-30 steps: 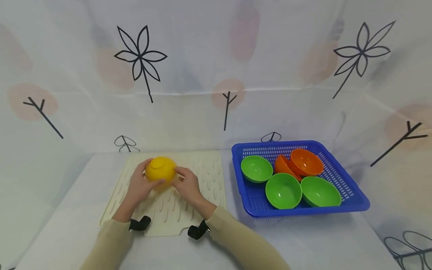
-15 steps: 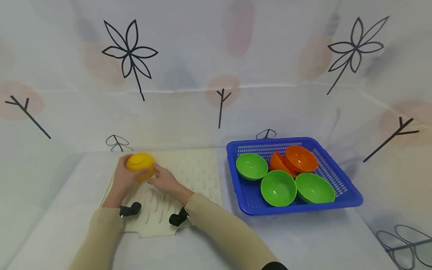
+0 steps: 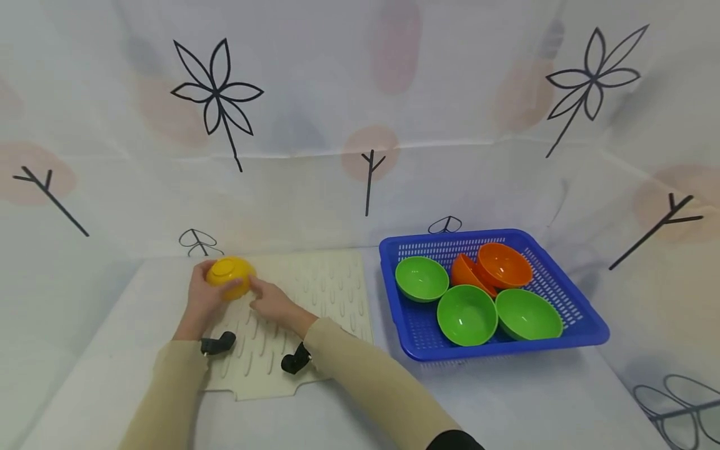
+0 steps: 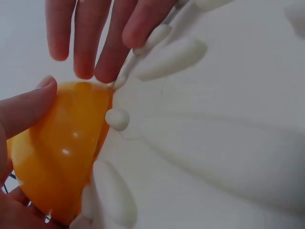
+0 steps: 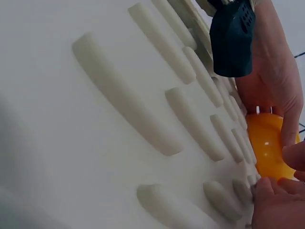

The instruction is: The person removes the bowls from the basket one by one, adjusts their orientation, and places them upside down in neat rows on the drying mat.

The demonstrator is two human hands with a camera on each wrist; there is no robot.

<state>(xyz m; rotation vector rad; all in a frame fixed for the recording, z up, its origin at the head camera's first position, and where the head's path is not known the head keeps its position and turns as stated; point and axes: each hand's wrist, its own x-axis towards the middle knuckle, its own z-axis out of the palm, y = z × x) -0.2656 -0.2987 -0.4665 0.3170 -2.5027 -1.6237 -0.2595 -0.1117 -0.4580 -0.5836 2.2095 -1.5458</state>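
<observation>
In the head view a yellow bowl [image 3: 236,270] lies upside down, its foot upward, at the far left corner of a cream ridged drying mat [image 3: 332,275]. My left hand [image 3: 201,299] grips it from the left, thumb across the near side and fingers behind, partly hidden. From the right, my right hand [image 3: 277,306] reaches to the bowl, fingertips right at its side. The left wrist view shows the bowl [image 4: 62,148] with its rim close against the mat's pegs [image 4: 114,193]. There the right hand's fingers [image 4: 88,38] extend almost straight towards the rim.
A blue perforated basket [image 3: 506,351] stands to the right. Inside are green bowls [image 3: 467,315] and orange bowls [image 3: 504,265], several in all. Behind the table hangs a pale patterned cloth [image 3: 304,200]. Black wrist cameras [image 3: 218,344] sit low beside the mat's ridges.
The yellow bowl has moved left and slightly back to the mat's far corner, with both hands following it. The head view has shifted a little. In the last half second little has moved.
</observation>
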